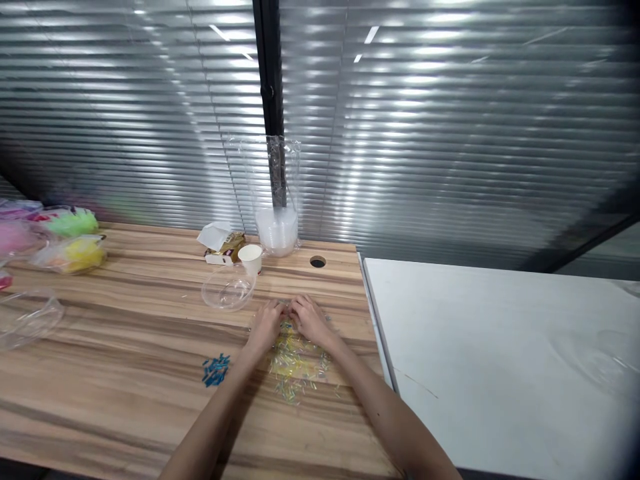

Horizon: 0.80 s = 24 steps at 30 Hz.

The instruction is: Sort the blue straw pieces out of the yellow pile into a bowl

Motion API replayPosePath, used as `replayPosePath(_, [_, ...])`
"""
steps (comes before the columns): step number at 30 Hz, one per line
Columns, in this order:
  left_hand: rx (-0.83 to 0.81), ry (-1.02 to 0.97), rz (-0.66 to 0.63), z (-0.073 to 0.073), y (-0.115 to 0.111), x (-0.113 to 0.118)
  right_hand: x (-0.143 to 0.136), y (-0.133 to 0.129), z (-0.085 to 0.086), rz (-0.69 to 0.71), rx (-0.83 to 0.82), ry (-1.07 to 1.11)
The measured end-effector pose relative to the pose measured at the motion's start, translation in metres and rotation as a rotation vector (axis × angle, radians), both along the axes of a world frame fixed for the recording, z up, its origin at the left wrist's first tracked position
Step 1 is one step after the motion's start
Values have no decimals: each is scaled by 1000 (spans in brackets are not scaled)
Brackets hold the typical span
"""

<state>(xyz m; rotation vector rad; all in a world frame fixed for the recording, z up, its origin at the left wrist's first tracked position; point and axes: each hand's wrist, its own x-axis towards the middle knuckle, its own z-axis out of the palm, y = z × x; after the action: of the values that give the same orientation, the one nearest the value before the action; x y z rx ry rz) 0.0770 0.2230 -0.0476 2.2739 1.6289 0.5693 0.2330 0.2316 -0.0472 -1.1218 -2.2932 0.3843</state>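
My left hand (269,323) and my right hand (309,318) are close together at the far end of a loose spread of small yellow and clear tube-shaped pieces (293,360). The fingers of both hands are curled inward and nearly meet. What lies between the fingertips is too small to make out. A few blue bits show just below the fingertips. To the left of my left forearm lies a small pile of blue tube-shaped pieces (216,370) on the wooden table (125,373).
Beyond my hands stand a clear round plastic bowl (229,289), a white paper cup (251,258), an opened tissue pack (225,247) and stacked clear containers in a bag (277,230). Coloured bags (75,253) lie far left. A white table (475,360) adjoins on the right.
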Motion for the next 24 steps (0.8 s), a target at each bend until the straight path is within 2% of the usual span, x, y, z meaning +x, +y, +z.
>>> replayPosePath(7, [74, -53, -16, -5, 1, -4, 0, -1, 3, -3, 0, 102])
replayPosePath(14, [-15, -143, -70, 14, -6, -19, 2, -4, 5, 37, -64, 114])
replayPosePath(17, [-58, -122, -95, 16, -10, -22, 3, -4, 3, 57, -83, 90])
replayPosePath(24, [-89, -16, -103, 10, -12, -18, 5, -5, 0, 65, -91, 2])
